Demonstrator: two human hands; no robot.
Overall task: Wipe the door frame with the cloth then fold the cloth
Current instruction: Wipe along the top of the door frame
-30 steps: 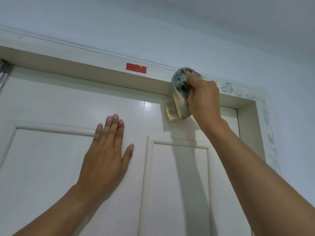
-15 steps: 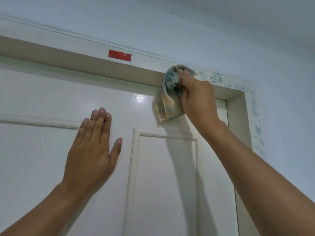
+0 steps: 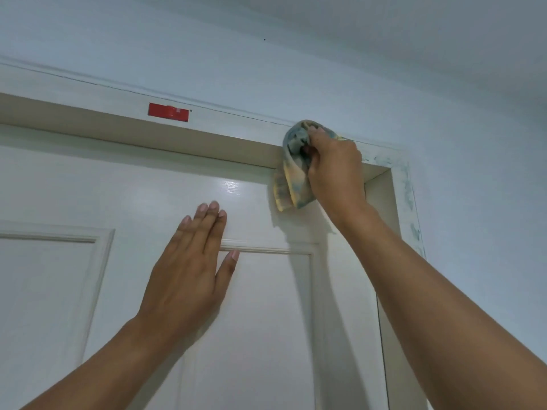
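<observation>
Your right hand grips the bunched cloth against the door frame right of the red label, your left hand lies flat, fingers straight, on the door below the label; wiping appears unfinished, with blue-green smears near the frame's right corner, and folding remains.

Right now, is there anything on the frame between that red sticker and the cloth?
No. In the head view, the door frame runs bare from the red sticker to the cloth, which the right hand grips.
</observation>
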